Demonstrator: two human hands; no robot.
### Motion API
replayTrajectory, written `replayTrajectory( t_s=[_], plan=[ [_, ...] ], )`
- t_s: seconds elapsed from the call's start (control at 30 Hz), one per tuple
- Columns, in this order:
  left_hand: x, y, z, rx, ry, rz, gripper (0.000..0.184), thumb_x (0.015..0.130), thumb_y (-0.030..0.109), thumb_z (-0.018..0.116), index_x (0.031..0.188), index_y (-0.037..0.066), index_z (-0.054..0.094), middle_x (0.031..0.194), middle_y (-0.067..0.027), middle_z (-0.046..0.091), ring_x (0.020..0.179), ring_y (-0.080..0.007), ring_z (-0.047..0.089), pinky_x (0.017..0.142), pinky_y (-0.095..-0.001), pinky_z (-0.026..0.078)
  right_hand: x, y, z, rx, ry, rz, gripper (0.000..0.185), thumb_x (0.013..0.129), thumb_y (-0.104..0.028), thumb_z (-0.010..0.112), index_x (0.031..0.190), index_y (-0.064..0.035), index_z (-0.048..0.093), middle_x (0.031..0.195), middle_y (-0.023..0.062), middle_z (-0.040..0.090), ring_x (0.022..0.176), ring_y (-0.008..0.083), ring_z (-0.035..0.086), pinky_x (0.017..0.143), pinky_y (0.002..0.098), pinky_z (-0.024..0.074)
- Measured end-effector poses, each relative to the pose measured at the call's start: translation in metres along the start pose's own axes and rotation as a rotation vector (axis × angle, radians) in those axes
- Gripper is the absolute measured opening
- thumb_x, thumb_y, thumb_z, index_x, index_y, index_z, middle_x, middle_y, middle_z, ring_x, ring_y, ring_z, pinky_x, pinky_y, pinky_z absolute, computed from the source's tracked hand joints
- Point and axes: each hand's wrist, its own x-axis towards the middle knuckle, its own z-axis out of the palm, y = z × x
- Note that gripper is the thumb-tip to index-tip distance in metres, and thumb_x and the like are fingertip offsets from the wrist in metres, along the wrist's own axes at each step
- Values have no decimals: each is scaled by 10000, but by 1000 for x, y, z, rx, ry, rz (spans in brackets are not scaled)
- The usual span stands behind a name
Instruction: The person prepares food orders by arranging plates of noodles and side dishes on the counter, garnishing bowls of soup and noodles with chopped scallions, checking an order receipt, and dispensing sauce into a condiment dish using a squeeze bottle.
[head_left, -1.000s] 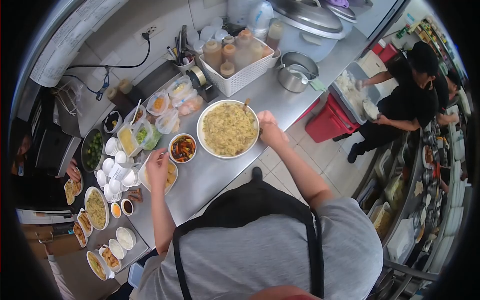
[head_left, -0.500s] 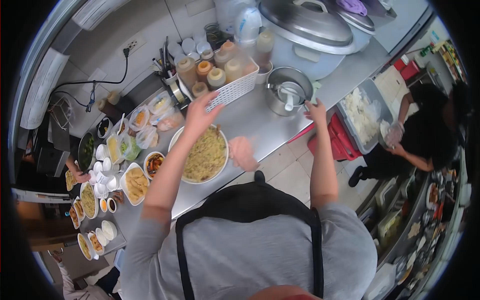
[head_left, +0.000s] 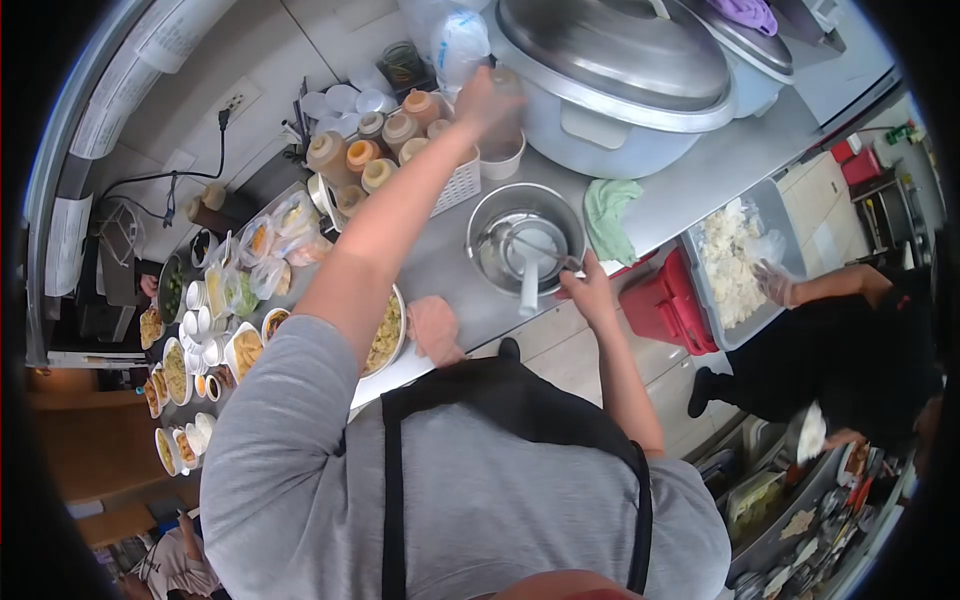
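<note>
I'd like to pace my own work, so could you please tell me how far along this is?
The large bowl already looks filled. Now the right hand is at the rim of the metal pot, and the blurred left hand is at a bottle. The pot, with a white-handled utensil inside, probably remains to be dealt with.

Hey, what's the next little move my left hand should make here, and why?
Probably close your left hand around the tall bottle and lift it straight up. That hand is already at the bottle, though blur hides its grip, and the bottle seems to stand in a white container. Your right hand is at the metal pot's edge.
</note>
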Motion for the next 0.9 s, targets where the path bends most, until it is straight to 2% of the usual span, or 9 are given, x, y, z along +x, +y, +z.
replayTrajectory(
  t_s=[0.1, 0.2, 0.27, 0.37, 0.43, 0.57, 0.73, 0.8, 0.9],
  plan=[
    [-5, 6, -7, 65, -43, -53, 768, 553, 441, 713, 1122, -9, 460, 1050, -190, 554, 976, -306, 536, 824, -357, 425, -4, -13, -12, -11, -123, 40, 494, 727, -161, 587, 1161, 18, 437, 983, 187, 559, 672, 167, 594, 597, 273, 468],
    [-19, 16, -32, 86, -7, 2, 766, 565, 412, 726, 1142, -12, 454, 1039, -179, 562, 939, -273, 560, 806, -343, 437, 14, -36, -44, -249, -162, 19, 569, 729, -370, 656, 1112, 23, 505, 976, 139, 573, 807, 159, 573, 689, 253, 443],
    [-37, 28, -67, -131, -123, 92, 734, 576, 364, 748, 1138, -16, 468, 1038, -160, 565, 910, -229, 570, 779, -319, 451, 49, -41, -49, -163, -132, -24, 534, 738, -368, 645, 1083, 21, 523, 946, 124, 582, 796, 152, 568, 685, 248, 442],
    [-56, 10, -104, -294, -8, 27, 634, 598, 304, 756, 1087, -16, 509, 989, -126, 577, 872, -178, 569, 743, -281, 457, 111, -40, -24, 49, -138, -60, 468, 746, -377, 627, 981, 24, 570, 819, 85, 603, 743, 129, 557, 660, 239, 441],
    [-77, 20, -137, -290, 2, -23, 600, 610, 286, 751, 1074, -14, 517, 971, -115, 581, 857, -171, 570, 735, -276, 459, 158, -29, 8, -95, -118, -13, 419, 752, -356, 603, 927, 24, 586, 755, 115, 610, 694, 163, 579, 639, 264, 452],
    [-104, 5, -169, -280, -20, -48, 530, 622, 226, 740, 1041, -19, 528, 932, -96, 587, 835, -148, 568, 740, -271, 454, 246, 27, 60, -241, -136, 60, 388, 771, -309, 607, 965, 17, 526, 853, 111, 559, 649, 171, 595, 533, 257, 500],
    [-127, -18, -181, -288, -15, -71, 518, 650, 143, 722, 1087, -16, 495, 933, -73, 578, 845, -127, 549, 737, -254, 441, 234, 42, 65, -140, -17, 96, 252, 778, -183, 580, 867, 24, 468, 787, 119, 534, 642, 187, 600, 520, 263, 521],
    [-131, -23, -178, -358, 3, -98, 498, 654, 129, 717, 1077, -19, 501, 936, -75, 577, 859, -129, 547, 756, -254, 435, 219, 56, 48, 136, -7, 19, 185, 794, -119, 542, 871, 17, 443, 778, 104, 527, 638, 176, 591, 541, 272, 527],
    [-127, -26, -167, -368, 31, -40, 527, 603, 201, 754, 1015, -39, 530, 924, -95, 588, 839, -148, 567, 731, -273, 459, 176, 23, 20, 170, 33, -9, 150, 803, -103, 529, 874, 1, 447, 783, 93, 525, 646, 160, 579, 567, 269, 527]
  ],
)
